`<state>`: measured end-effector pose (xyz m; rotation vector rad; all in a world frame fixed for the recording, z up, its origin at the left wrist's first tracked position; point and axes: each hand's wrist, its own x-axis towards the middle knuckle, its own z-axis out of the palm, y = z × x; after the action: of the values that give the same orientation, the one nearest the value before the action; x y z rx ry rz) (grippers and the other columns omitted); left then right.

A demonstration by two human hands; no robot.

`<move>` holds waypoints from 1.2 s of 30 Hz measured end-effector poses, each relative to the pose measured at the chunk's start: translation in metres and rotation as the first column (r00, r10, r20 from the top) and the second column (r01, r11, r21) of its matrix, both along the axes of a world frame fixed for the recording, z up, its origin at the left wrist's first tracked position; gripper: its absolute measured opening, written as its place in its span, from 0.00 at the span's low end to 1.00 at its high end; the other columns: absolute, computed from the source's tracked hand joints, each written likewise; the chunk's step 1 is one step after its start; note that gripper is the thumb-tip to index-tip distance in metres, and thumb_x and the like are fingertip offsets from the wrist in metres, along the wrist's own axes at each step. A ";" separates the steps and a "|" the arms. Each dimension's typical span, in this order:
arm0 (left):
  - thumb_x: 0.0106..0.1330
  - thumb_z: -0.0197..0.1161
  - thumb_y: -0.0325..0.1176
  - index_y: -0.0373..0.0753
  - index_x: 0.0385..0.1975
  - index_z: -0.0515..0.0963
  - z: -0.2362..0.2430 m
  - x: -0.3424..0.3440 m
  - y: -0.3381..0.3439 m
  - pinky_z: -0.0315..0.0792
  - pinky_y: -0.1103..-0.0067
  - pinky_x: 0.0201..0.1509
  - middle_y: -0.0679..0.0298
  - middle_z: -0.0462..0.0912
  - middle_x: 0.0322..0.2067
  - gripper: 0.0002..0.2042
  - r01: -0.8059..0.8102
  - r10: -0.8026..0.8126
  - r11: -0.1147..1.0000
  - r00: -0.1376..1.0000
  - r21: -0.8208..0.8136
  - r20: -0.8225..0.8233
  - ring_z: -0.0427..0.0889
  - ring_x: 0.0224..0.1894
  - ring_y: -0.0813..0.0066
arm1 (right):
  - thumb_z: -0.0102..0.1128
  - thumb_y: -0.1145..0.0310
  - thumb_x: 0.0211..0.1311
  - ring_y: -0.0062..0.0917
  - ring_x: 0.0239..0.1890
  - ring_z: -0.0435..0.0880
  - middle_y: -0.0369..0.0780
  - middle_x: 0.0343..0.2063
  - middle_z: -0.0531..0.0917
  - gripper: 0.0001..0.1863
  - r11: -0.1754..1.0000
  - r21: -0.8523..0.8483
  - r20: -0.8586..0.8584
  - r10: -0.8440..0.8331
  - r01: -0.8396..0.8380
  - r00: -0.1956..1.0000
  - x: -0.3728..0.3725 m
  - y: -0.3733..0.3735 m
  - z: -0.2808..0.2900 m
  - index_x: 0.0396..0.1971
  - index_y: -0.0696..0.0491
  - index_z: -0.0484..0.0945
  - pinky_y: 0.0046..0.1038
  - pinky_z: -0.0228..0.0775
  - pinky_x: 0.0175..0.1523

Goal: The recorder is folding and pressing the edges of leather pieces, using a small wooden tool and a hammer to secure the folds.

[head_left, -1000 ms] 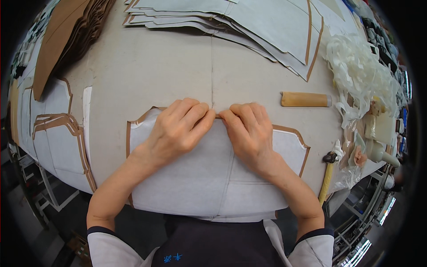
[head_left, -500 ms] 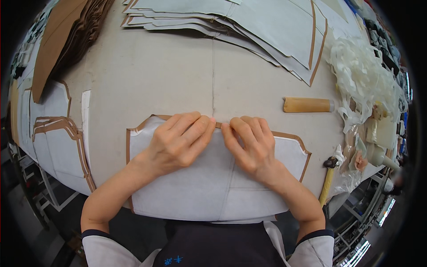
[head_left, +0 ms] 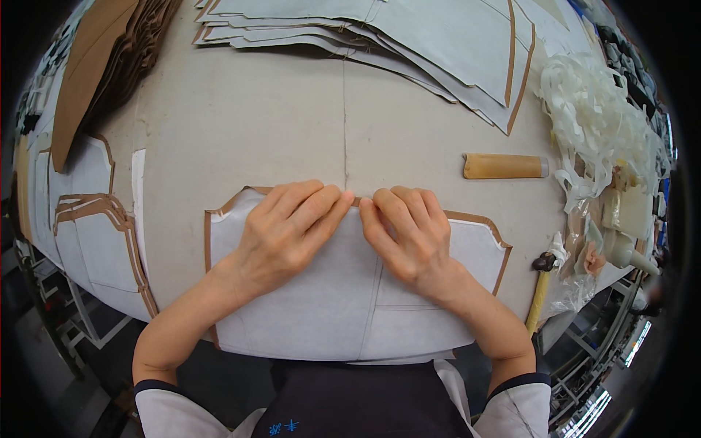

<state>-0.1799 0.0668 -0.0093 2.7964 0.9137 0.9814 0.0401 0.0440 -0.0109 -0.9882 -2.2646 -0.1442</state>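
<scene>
A white pattern-shaped panel (head_left: 307, 321) with brown-bordered edges lies at the table's near side. My left hand (head_left: 298, 226) is closed, fingertips pinching the brown strip along the top edge just left of centre. My right hand (head_left: 400, 232) is closed on the same edge just right of it, thumb and index finger together, a small gap between the hands. The fingers hide part of the edge. A beige bar-shaped tool (head_left: 500, 166) with a metal end lies beyond my right hand.
On the pale table (head_left: 255, 117), brown layered pieces (head_left: 91, 73) lie upper left, stacked white panels (head_left: 394, 36) at the back, more bordered panels (head_left: 102, 255) left. Right are tangled white strips (head_left: 595, 124), a yellow-handled hammer (head_left: 540, 292) and plastic bags (head_left: 573, 292).
Both hands and the panel's top edge sit slightly nearer my body than a second ago. My fingers remain pinched on the edge, with little other visible change.
</scene>
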 end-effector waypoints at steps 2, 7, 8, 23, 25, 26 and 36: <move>0.50 0.68 0.23 0.33 0.50 0.87 0.007 0.003 -0.001 0.77 0.71 0.45 0.62 0.84 0.46 0.22 0.007 -0.004 0.986 1.000 -0.167 0.015 0.82 0.45 0.65 | 0.68 0.77 0.44 0.32 0.38 0.81 0.44 0.37 0.81 0.12 1.000 -0.004 0.001 -0.004 0.004 1.000 0.001 0.000 0.000 0.33 0.60 0.82 0.32 0.71 0.38; 0.50 0.67 0.22 0.33 0.52 0.86 0.005 0.003 -0.003 0.76 0.69 0.48 0.63 0.84 0.46 0.24 0.004 -0.002 0.987 1.000 -0.163 0.010 0.82 0.45 0.64 | 0.68 0.77 0.43 0.32 0.38 0.81 0.44 0.37 0.81 0.13 1.000 -0.023 -0.020 -0.001 0.001 1.000 0.000 -0.001 0.002 0.33 0.61 0.82 0.32 0.71 0.38; 0.50 0.67 0.22 0.34 0.52 0.86 0.004 0.004 -0.003 0.76 0.69 0.48 0.63 0.85 0.46 0.24 0.005 -0.003 0.989 1.000 -0.150 0.010 0.82 0.45 0.64 | 0.67 0.77 0.43 0.32 0.39 0.81 0.44 0.38 0.81 0.14 0.999 -0.048 -0.036 -0.008 0.006 0.999 0.000 -0.002 0.001 0.35 0.61 0.82 0.33 0.71 0.39; 0.49 0.63 0.16 0.34 0.54 0.85 0.006 0.006 -0.006 0.75 0.68 0.53 0.62 0.83 0.48 0.27 0.010 -0.022 0.988 0.997 -0.154 -0.073 0.81 0.50 0.63 | 0.66 0.76 0.45 0.37 0.47 0.81 0.46 0.45 0.80 0.25 0.973 -0.218 -0.074 -0.090 0.072 0.993 0.026 -0.025 0.006 0.48 0.66 0.83 0.39 0.73 0.49; 0.49 0.63 0.16 0.34 0.54 0.85 0.006 0.008 -0.008 0.76 0.68 0.53 0.61 0.83 0.48 0.27 0.008 -0.018 0.988 0.998 -0.154 -0.065 0.81 0.50 0.62 | 0.66 0.76 0.46 0.38 0.47 0.82 0.46 0.45 0.80 0.25 0.974 -0.214 -0.063 -0.088 0.072 0.994 0.027 -0.027 0.008 0.48 0.67 0.83 0.39 0.73 0.49; 0.48 0.62 0.16 0.33 0.54 0.85 0.006 0.010 -0.009 0.76 0.68 0.53 0.61 0.83 0.48 0.28 0.002 -0.011 0.988 0.998 -0.155 -0.057 0.81 0.49 0.62 | 0.67 0.76 0.47 0.37 0.47 0.82 0.46 0.45 0.80 0.24 0.974 -0.217 -0.069 -0.081 0.064 0.994 0.027 -0.026 0.009 0.48 0.67 0.83 0.39 0.73 0.49; 0.48 0.61 0.15 0.32 0.55 0.86 0.005 0.023 -0.018 0.80 0.71 0.45 0.59 0.82 0.50 0.29 -0.028 0.020 0.986 0.999 -0.163 -0.049 0.81 0.50 0.60 | 0.68 0.76 0.49 0.37 0.47 0.81 0.46 0.45 0.80 0.22 0.971 -0.216 -0.084 -0.121 0.100 0.989 0.026 -0.029 0.007 0.47 0.67 0.83 0.38 0.73 0.49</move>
<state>-0.1570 0.0484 -0.0041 2.6879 0.9870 0.8066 0.0663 0.0155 -0.0040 -1.2066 -2.1682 0.0974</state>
